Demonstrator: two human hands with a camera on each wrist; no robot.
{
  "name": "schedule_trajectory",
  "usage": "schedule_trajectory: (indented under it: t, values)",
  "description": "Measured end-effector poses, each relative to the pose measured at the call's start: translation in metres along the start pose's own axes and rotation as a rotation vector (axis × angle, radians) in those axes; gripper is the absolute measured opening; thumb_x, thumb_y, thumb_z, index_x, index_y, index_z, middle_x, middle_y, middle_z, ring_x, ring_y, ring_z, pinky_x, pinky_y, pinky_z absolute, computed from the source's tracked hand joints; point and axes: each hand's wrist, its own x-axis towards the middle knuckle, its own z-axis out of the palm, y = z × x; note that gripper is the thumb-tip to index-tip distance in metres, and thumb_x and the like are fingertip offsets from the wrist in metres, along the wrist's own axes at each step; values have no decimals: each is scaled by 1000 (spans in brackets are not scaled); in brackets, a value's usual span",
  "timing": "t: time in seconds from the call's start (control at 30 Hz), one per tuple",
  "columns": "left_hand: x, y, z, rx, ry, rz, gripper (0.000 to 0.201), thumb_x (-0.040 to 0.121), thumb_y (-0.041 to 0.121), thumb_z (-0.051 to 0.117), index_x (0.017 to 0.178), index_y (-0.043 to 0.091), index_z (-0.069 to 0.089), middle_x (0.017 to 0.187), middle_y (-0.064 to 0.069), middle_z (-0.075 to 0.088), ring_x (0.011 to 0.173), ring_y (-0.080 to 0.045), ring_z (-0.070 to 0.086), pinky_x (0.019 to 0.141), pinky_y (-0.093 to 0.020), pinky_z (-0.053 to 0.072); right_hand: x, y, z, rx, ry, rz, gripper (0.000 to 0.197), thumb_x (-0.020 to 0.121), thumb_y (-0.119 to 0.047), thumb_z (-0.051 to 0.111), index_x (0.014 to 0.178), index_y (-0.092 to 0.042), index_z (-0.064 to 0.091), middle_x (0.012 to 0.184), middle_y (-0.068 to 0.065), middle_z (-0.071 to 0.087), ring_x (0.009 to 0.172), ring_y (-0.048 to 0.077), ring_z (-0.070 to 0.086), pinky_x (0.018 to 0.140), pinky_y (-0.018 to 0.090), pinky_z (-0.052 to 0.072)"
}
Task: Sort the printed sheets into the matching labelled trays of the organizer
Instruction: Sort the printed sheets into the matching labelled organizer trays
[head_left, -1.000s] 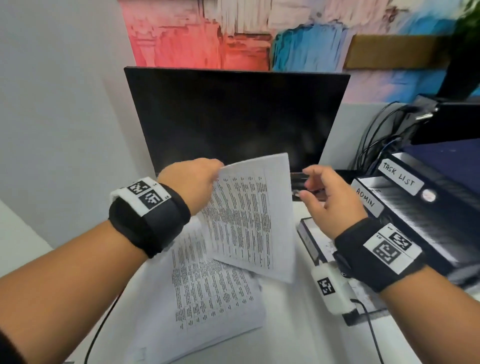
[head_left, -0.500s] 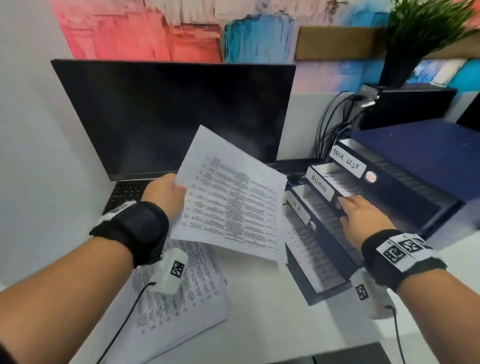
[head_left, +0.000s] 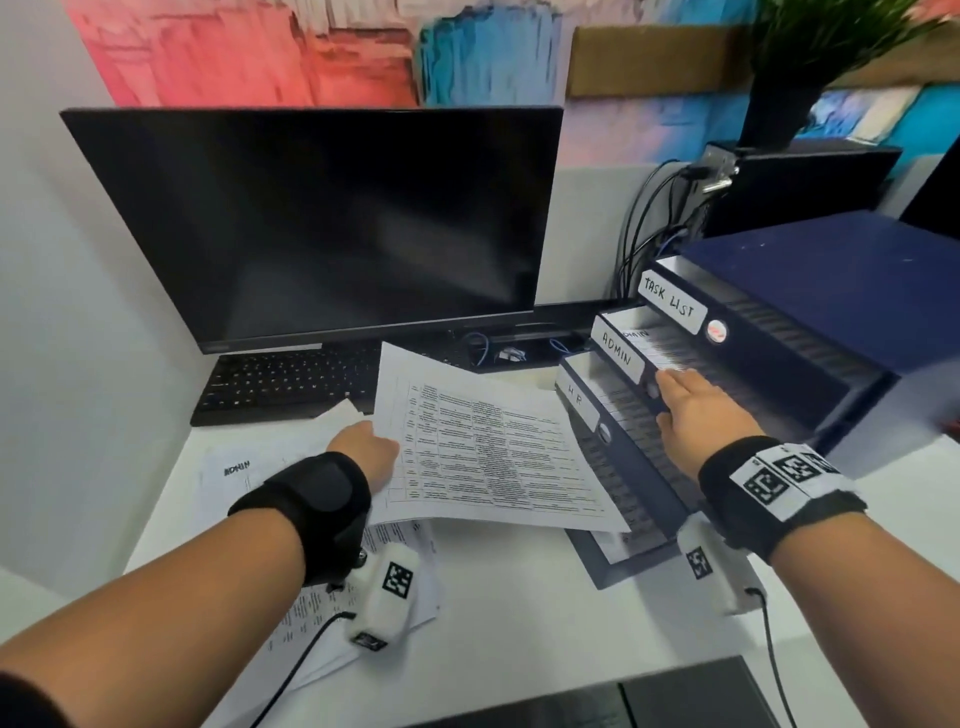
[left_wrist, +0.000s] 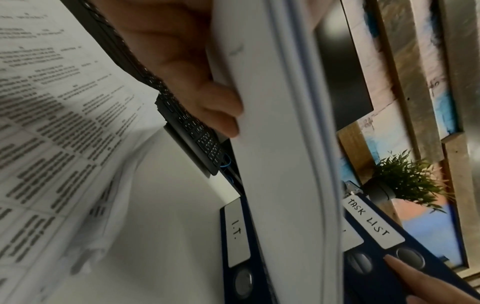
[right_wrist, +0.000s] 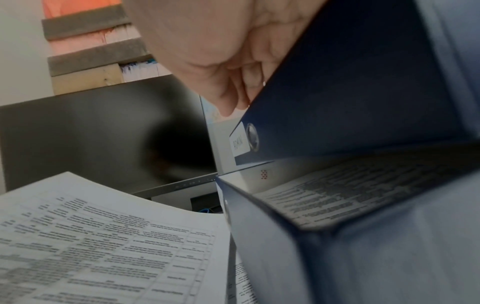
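My left hand (head_left: 363, 449) pinches the near left edge of a printed sheet with a table (head_left: 488, 447) and holds it almost flat above the desk, its right side over the organizer's lowest tray. In the left wrist view the fingers (left_wrist: 207, 102) curl under the sheet (left_wrist: 272, 144). The dark blue organizer (head_left: 810, 364) has stepped trays labelled TASK LIST (head_left: 672, 304), ADMIN (head_left: 618, 356) and HR (head_left: 576, 397); an I.T. label (left_wrist: 236, 230) marks the bottom one. My right hand (head_left: 691, 405) lies with straight fingers on the ADMIN tray (right_wrist: 337, 102), holding nothing.
A pile of printed sheets (head_left: 270, 467) lies on the white desk under my left wrist. A black keyboard (head_left: 291, 379) and a dark monitor (head_left: 322, 223) stand behind. Cables (head_left: 644, 228) and a potted plant (head_left: 800, 57) are at the back right.
My left hand has lowered the sheet from upright to nearly flat and brought it toward the organizer. My right hand went from mid-air to the ADMIN tray and rests there.
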Motion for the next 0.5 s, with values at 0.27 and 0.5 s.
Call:
schedule_trajectory:
  t: [0.27,0.5]
  values:
    - [-7,16,32,200,-70,50,38,102,11,26,136,10,43,139,-10,44,129,-23,40,103,-25,32,-28,15,10,-131,10,2,62,97,-24,34,151,-18,4,159,-3,6,145,15,7,117,39,12]
    - [-6,24,71,-309,-279,-96,17,93,-3,42,102,0,55,102,-17,61,77,-27,59,55,-25,54,-32,20,15,-202,22,-59,67,94,-22,38,151,-12,4,159,2,4,146,18,5,117,38,4]
